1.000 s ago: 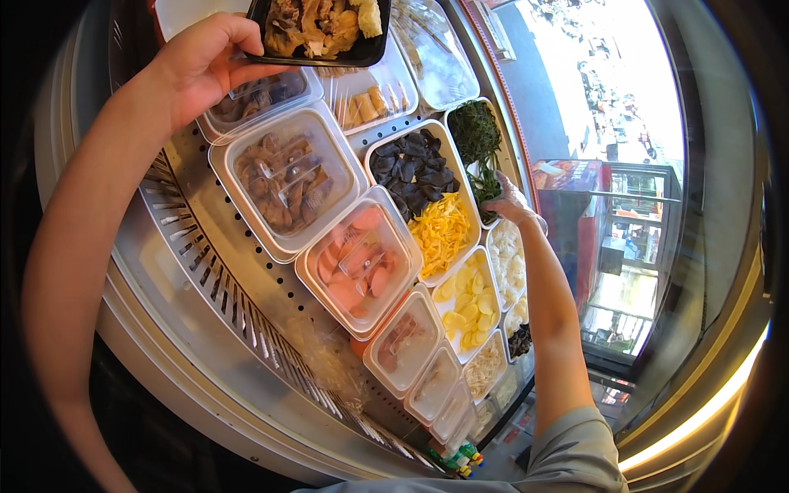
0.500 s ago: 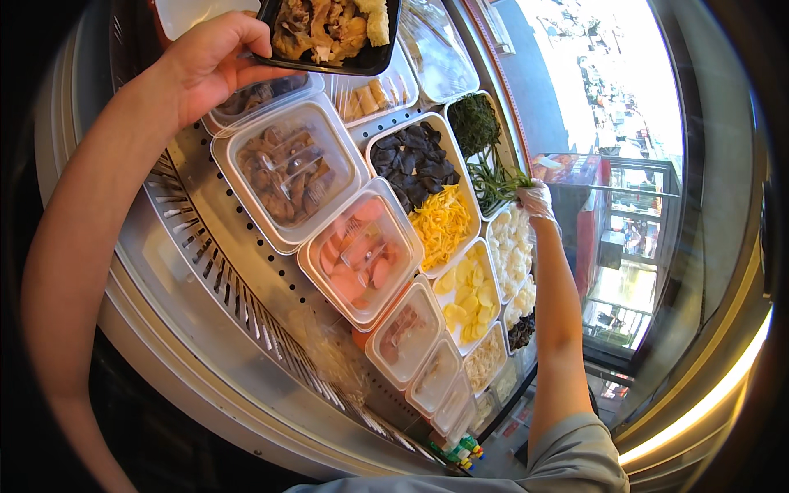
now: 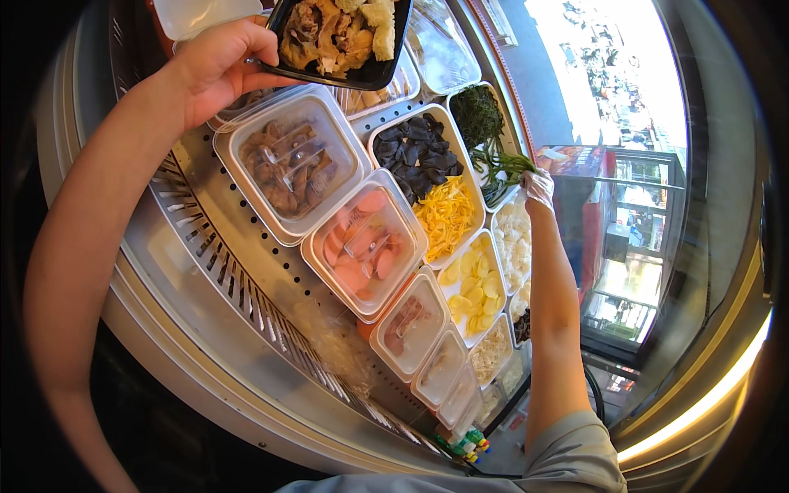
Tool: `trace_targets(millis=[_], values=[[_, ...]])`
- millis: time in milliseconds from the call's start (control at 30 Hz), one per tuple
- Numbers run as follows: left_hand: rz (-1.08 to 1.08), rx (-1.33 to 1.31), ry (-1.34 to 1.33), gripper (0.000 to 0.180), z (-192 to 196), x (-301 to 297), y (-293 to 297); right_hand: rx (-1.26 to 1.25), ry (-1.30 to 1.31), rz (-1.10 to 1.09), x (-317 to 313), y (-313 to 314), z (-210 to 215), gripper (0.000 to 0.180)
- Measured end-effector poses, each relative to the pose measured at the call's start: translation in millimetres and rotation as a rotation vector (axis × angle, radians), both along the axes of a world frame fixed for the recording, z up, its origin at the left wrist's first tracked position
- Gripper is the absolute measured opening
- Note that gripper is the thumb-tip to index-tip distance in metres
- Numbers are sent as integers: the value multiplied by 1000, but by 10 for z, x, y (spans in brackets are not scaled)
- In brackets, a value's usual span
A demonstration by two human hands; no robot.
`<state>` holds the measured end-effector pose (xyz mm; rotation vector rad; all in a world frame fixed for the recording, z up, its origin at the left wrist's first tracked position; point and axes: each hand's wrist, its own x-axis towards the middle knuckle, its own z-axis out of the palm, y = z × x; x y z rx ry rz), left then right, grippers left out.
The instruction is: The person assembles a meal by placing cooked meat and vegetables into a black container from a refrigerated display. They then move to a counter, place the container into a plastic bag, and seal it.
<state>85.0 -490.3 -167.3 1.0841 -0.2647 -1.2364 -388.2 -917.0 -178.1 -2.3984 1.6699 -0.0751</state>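
Note:
My left hand [image 3: 215,67] grips the rim of a black bowl [image 3: 362,76] heaped with brown and pale pieces of food, held above the far end of the display. My right hand [image 3: 538,188], in a thin clear glove, holds a bunch of long green vegetable stalks [image 3: 503,167] over the white tub of dark leafy greens [image 3: 477,116]. Beside that tub are a tub of black fungus [image 3: 417,151] and a tub of yellow shreds [image 3: 445,217].
A lidded tub of brown pieces [image 3: 289,165] and a lidded tub of pink slices [image 3: 365,246] sit on the perforated steel shelf [image 3: 215,246]. More tubs of yellow slices [image 3: 472,287] and pale items run toward me. A glass front [image 3: 625,181] curves along the right.
My right hand has drawn back from the greens tub toward me, lifting green stalks with it. The black bowl in my left hand stays at the top, shifted slightly.

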Motion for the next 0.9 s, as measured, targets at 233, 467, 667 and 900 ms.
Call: trace_targets(millis=[233, 467, 667, 900], values=[[-93, 32, 45, 38, 136, -271, -74, 48, -335, 23, -60, 67, 498, 11], [-177, 141, 125, 24, 93, -877, -448, 124, -481, 15, 455, 744, 1613, 3], [-197, 108, 196, 26, 63, -1565, -798, 365, -677, -126, 908, 1503, 2487, 7], [-286, 33, 203, 26, 83, -1669, -703, 705, -407, -56, 1524, 1976, 2230, 10]])
